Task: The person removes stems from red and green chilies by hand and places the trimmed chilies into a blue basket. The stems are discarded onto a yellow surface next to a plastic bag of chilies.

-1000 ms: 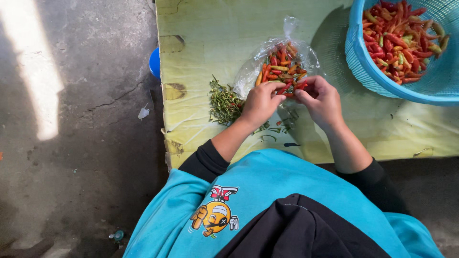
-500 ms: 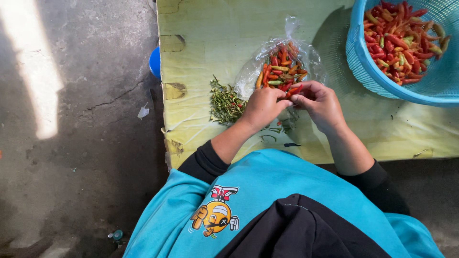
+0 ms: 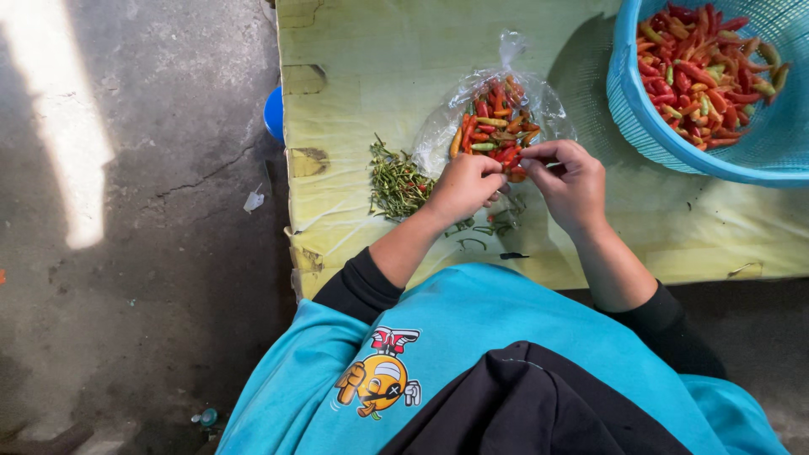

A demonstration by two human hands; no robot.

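Observation:
My left hand (image 3: 466,183) and my right hand (image 3: 572,179) meet over the near edge of a clear plastic bag (image 3: 539,101) that lies open on a yellow-green table (image 3: 379,67). Together the fingertips pinch a small red chili (image 3: 514,171). Red, orange and green chilies (image 3: 493,126) are piled in the bag. A heap of green chili stems (image 3: 396,181) sits just left of my left hand, with a few loose stems (image 3: 489,227) under my wrists.
A blue plastic basket (image 3: 649,126) full of red, orange and green chilies stands at the table's right end. A blue object (image 3: 273,113) pokes out past the table's left edge. Cracked concrete floor (image 3: 143,211) lies to the left, with a sunlit patch.
Both hands have stayed at the bag's near edge; the fingers shifted slightly while working the chili between them.

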